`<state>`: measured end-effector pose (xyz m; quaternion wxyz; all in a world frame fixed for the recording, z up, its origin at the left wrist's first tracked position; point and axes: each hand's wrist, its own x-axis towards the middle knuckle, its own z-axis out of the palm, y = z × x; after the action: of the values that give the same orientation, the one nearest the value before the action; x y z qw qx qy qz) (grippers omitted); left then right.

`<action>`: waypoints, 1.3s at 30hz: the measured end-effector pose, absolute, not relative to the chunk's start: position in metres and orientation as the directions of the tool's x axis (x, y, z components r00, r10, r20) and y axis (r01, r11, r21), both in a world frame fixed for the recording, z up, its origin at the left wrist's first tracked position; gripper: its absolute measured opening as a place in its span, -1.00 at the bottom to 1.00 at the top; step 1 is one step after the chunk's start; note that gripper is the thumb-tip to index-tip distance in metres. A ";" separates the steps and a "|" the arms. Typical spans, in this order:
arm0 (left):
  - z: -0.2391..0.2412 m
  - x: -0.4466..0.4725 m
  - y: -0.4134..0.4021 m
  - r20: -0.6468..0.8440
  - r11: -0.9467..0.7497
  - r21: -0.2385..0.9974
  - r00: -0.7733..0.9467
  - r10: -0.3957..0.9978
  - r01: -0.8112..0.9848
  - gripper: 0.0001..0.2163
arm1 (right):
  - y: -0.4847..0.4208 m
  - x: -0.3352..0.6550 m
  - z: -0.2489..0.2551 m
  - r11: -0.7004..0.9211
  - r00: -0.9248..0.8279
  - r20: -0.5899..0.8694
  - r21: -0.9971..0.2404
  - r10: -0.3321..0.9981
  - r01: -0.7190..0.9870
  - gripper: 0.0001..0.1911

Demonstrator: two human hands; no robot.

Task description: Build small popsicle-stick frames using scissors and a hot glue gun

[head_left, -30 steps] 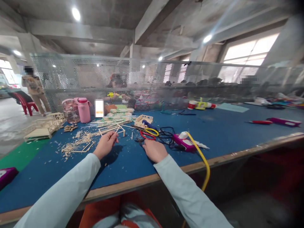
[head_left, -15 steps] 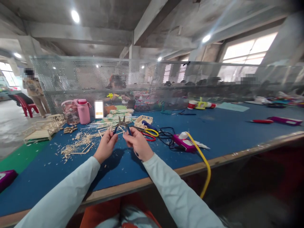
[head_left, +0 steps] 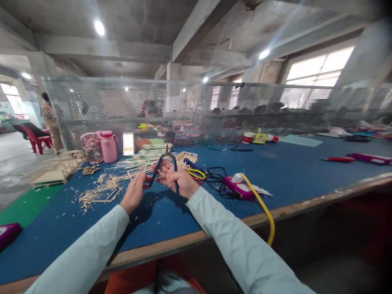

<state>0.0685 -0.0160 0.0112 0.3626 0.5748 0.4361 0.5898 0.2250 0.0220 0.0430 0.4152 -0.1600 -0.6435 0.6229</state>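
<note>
Dull, dark metal at tips of pliers [head_left: 168,155]; smooth blue plastic look on handles [head_left: 176,179]. Bare, matt wood in sticks [head_left: 102,201] and rough crumbs [head_left: 105,183]. Raw wood along table edge [head_left: 159,250]; smooth, matt blue covering on tabletop [head_left: 275,171]. Smooth pink plastic on bottle [head_left: 109,150]; clear, glossy plastic on jug [head_left: 92,150]. Perforated metal look to screen [head_left: 122,96]. Creased, matt cloth in sleeves [head_left: 82,245]. Rough concrete in ceiling [head_left: 134,20].

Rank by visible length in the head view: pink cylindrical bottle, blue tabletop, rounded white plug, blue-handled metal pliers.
Blue tabletop
Blue-handled metal pliers
Pink cylindrical bottle
Rounded white plug
Nearness to the camera may enlarge the pliers.
</note>
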 end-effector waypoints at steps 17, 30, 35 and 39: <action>0.015 0.063 -0.017 0.407 -0.391 0.890 -0.024 0.913 0.233 -0.58 | 0.036 0.244 0.014 0.774 -0.598 0.516 -0.543 0.613 0.325 -0.24; 0.016 0.061 -0.020 0.515 -0.486 0.776 0.041 0.856 0.402 -0.63 | 0.033 0.243 0.016 0.800 -0.621 0.513 -0.463 0.592 0.381 -0.26; 0.016 0.060 -0.020 0.512 -0.490 0.772 0.060 0.857 0.405 -0.63 | 0.033 0.242 0.014 0.791 -0.583 0.537 -0.445 0.611 0.419 -0.28; 0.016 0.057 -0.018 0.497 -0.483 0.767 0.084 0.864 0.422 -0.63 | 0.032 0.242 0.013 0.794 -0.580 0.543 -0.433 0.607 0.426 -0.28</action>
<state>0.0571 -0.0175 0.0160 0.2214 0.7020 0.4579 0.4984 0.2422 0.0324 0.0131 0.3516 -0.2937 -0.8795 0.1285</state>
